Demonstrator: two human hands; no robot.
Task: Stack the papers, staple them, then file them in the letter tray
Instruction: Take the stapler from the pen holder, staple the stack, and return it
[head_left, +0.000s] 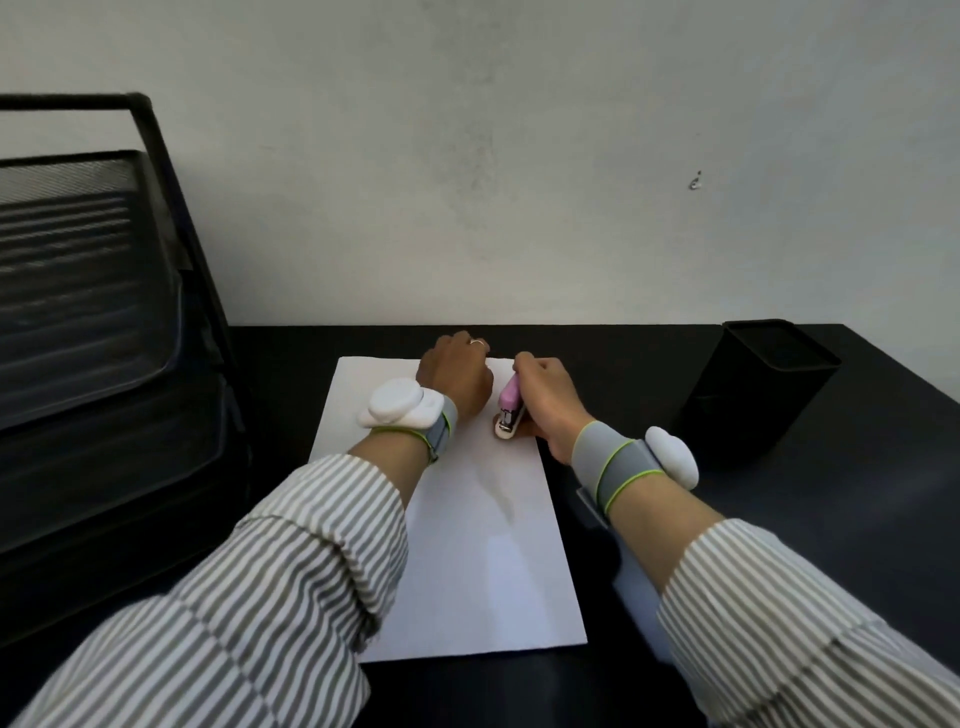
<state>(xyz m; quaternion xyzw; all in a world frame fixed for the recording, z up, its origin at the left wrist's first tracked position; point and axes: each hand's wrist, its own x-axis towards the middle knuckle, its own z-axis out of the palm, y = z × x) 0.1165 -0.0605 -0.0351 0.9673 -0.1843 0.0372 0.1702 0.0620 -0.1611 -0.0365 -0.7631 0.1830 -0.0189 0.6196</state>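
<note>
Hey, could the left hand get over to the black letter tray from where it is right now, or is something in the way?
Probably yes. The left hand rests on the papers, and the letter tray stands just to its left. Only bare desk lies between them. The stapler and right hand are on the opposite side.

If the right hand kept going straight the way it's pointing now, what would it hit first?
The right hand, shut on the stapler, points away from the person toward the wall. Past the paper's far edge only bare desk shows, so it would probably meet the wall first, though depth is unclear.
</note>
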